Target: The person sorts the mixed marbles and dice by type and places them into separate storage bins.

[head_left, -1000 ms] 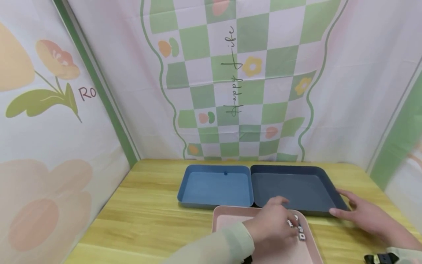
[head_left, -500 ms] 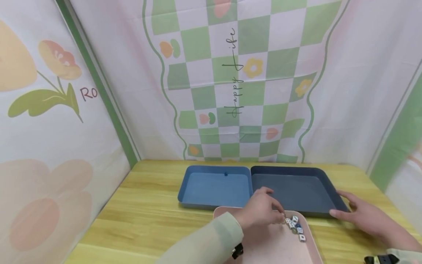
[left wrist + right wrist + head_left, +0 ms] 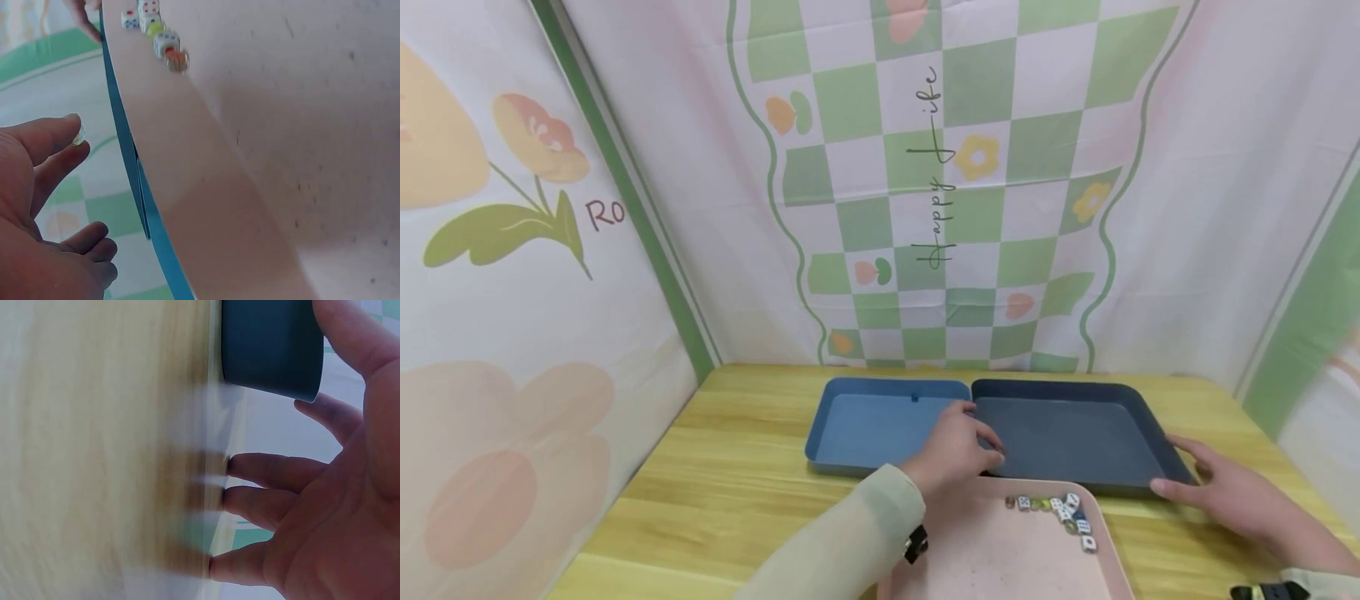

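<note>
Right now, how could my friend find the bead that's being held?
Start at the pink tray on the wooden table. Just past its far edge, the left hand pinches a small clear bead. Unlike the dice and other beads lying in the tray, it is held up.

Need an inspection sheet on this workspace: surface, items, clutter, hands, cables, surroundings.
Surface: wood-grain table.
Job's things: pink tray with white dice and coloured beads toward its far right corner; blue tray and dark tray side by side beyond it.
Clutter: dark specks on the pink tray's floor; small dark spot in the blue tray, unclear what.
Left hand: pinches a clear bead.
Right hand: touches the dark tray's near right corner.
Cables: nothing seen.
Surroundings: printed cloth behind and at both sides.
</note>
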The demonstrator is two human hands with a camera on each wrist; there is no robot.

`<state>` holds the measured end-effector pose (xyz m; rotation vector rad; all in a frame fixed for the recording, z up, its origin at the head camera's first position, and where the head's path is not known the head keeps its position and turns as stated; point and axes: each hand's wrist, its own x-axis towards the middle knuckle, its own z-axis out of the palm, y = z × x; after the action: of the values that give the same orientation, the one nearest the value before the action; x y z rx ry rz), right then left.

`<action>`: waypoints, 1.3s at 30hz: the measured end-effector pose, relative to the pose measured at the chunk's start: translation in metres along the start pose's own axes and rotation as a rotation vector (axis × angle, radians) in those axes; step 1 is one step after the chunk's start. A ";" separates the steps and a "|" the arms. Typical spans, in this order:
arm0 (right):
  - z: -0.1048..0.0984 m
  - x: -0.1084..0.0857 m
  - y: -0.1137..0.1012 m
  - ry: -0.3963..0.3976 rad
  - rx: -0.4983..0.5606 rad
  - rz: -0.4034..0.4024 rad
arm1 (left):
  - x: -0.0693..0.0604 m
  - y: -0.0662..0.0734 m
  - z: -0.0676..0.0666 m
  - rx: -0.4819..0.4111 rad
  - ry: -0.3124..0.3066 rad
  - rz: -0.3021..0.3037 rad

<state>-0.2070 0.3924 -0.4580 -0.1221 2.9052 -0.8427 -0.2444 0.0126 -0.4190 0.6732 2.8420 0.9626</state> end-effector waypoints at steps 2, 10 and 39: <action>0.000 0.000 0.001 0.002 -0.002 -0.005 | 0.001 -0.003 -0.003 -0.042 0.010 -0.030; 0.001 0.000 0.003 0.003 -0.009 -0.011 | 0.010 -0.018 -0.012 -0.011 0.078 -0.080; 0.001 -0.002 0.000 0.026 -0.035 -0.022 | 0.036 -0.049 -0.034 0.191 0.100 -0.190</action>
<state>-0.2049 0.3927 -0.4586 -0.1472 2.9488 -0.8033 -0.3019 -0.0260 -0.4178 0.3676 3.0441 0.7222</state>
